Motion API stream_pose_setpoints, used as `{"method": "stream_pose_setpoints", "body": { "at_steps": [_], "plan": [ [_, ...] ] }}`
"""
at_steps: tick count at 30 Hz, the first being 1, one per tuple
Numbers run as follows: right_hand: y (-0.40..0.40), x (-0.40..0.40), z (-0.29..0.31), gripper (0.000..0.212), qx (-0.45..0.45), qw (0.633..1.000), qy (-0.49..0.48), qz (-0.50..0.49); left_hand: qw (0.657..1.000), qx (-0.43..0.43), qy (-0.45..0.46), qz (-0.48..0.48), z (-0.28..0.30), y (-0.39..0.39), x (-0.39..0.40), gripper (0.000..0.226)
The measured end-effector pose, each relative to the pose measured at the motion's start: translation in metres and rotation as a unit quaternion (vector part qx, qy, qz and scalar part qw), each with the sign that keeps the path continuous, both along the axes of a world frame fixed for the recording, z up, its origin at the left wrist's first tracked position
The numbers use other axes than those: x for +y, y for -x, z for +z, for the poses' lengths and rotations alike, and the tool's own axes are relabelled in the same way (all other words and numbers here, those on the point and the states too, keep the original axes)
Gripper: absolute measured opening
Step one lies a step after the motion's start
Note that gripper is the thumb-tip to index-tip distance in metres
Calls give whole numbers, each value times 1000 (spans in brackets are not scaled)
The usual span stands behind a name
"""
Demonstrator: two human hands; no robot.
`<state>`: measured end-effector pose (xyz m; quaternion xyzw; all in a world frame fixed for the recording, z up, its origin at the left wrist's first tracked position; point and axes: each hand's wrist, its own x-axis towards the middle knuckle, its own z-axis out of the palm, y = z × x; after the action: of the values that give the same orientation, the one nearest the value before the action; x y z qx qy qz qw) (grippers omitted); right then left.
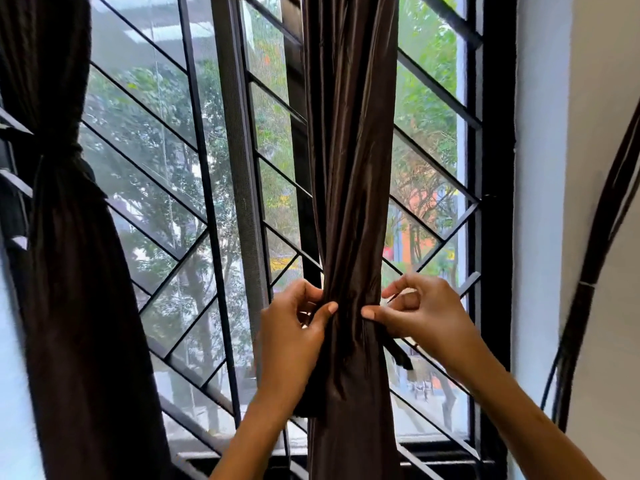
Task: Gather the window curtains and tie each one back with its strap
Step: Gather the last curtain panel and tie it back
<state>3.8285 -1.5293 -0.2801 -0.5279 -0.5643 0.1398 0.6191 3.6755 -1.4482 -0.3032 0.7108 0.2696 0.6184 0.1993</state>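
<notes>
Curtains on this window stand at two different stages. The left curtain [69, 271] hangs at the left edge of the view, already gathered and cinched at its waist by a strap [74, 155]; judged from that pinched shape, this half of the task is done.

The middle curtain [349, 168] hangs in front of the window grille [166, 188], drawn into a narrow, twisted column, so gathering appears complete. Tying is not.

Hand positions:
- The left hand [294, 327] grips the bundle from its left side, thumb laid across the front folds and fingers curled behind the cloth.
- The right hand [419, 313] presses its thumb against the bundle's right edge. Its fingers are curled; they seem to pinch a strap end [398, 355], a dark strip that hangs down and to the right, just beside the bundle.

No band is visible across the front of the bundle between the two thumbs. Whether the strap already passes behind the cloth cannot be told, since the folds and the left hand hide that side.

Remaining work, as judged from this state: bring the strap round the bundle at hand height, join or knot its ends, then release. A dark cord or rail [588, 271] runs along the wall at far right; whether a further curtain hangs there cannot be told.
</notes>
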Motion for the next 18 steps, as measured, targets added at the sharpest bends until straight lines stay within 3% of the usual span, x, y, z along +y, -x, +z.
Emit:
{"method": "stream_pose_setpoints", "body": {
  "at_steps": [4,7,9,12,15,18],
  "plan": [
    [8,1,-2,35,129,988,48,63,980,-30,-158,114,-9,-7,-17,37],
    [11,2,-8,36,195,977,26,83,967,16,-231,101,-22,-4,-18,26],
    [12,2,-12,33,215,973,6,84,972,27,-227,49,-26,0,-19,14],
    [10,-1,-16,25,235,966,15,107,980,24,-196,1,-27,3,-19,26],
    [6,-8,-18,37,239,958,50,149,981,17,-190,37,-27,1,-16,27],
    [4,-15,-16,36,212,969,50,117,979,4,-191,78,-28,-3,-18,24]
  ]
}}
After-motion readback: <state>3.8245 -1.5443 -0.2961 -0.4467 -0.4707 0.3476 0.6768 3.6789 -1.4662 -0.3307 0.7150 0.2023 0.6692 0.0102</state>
